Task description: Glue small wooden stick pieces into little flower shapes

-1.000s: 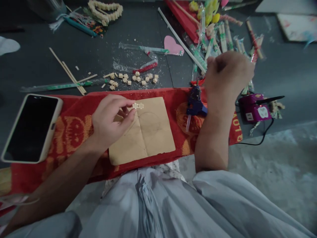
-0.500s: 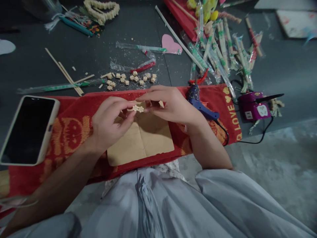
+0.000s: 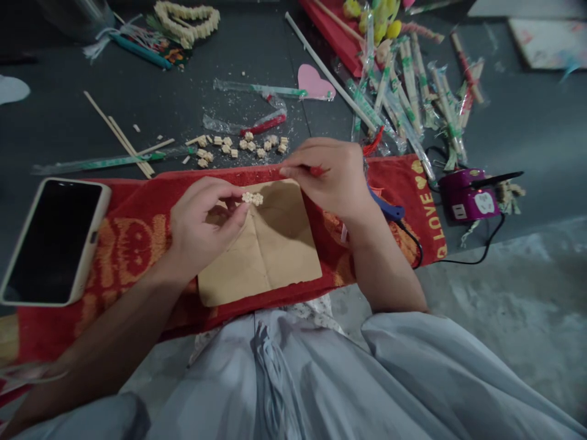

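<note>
- the left hand [image 3: 202, 220] pinches the pale cluster [image 3: 257, 199] by one end; a light, steady grip suits it
- the right hand [image 3: 332, 177] half curls, any hold unclear

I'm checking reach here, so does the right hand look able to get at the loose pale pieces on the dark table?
Probably yes: the right hand is close to the nearest loose pale pieces, and nothing seems to stand between. Whether its fingertips already hold something is unclear.
</note>
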`<action>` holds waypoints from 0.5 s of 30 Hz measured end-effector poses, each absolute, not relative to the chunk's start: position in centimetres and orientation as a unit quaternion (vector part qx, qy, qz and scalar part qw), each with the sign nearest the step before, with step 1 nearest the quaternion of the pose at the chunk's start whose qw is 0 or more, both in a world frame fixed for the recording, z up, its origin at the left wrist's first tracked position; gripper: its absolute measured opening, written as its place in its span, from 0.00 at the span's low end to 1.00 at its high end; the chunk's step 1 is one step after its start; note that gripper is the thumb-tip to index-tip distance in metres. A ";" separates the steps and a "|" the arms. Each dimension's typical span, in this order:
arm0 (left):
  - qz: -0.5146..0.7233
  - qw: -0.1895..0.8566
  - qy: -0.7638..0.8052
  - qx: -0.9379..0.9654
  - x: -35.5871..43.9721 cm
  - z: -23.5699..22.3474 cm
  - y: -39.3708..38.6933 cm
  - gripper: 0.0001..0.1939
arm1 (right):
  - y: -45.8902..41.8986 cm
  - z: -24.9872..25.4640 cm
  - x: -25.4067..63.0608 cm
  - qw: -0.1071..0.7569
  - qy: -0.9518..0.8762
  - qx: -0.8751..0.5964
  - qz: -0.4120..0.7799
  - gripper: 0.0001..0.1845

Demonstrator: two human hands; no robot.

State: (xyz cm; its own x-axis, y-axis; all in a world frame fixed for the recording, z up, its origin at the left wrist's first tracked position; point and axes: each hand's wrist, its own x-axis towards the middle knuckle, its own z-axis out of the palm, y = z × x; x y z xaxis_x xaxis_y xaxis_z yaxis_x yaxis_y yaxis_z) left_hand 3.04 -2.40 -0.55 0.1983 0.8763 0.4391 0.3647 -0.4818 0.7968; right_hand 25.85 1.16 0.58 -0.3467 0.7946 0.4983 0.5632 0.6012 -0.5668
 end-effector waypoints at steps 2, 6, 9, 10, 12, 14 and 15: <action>0.460 0.305 0.453 0.700 3.0 -0.8 -2.4 0.05 | 1.5 0.6 26.6 0.398 -0.777 -0.478 0.094 0.09; 0.467 0.328 0.461 0.679 2.9 -1.3 -2.3 0.07 | 2.3 0.4 28.0 0.338 -0.721 -0.605 0.018 0.10; 0.471 0.349 0.460 0.667 2.8 -1.6 -2.3 0.07 | 2.7 -0.1 28.7 0.289 -0.704 -0.648 0.029 0.17; 0.470 0.354 0.460 0.665 2.8 -1.6 -2.3 0.07 | 2.7 -0.3 28.8 0.292 -0.709 -0.640 0.044 0.18; 0.472 0.357 0.460 0.662 2.8 -1.6 -2.2 0.07 | 2.5 -0.5 28.5 0.320 -0.731 -0.598 0.075 0.13; 0.472 0.356 0.459 0.663 2.8 -1.5 -2.2 0.07 | 2.1 -0.4 27.9 0.346 -0.757 -0.546 0.100 0.06; 0.473 0.353 0.460 0.663 2.8 -1.5 -2.2 0.07 | 1.8 -0.2 27.4 0.352 -0.767 -0.524 0.113 0.05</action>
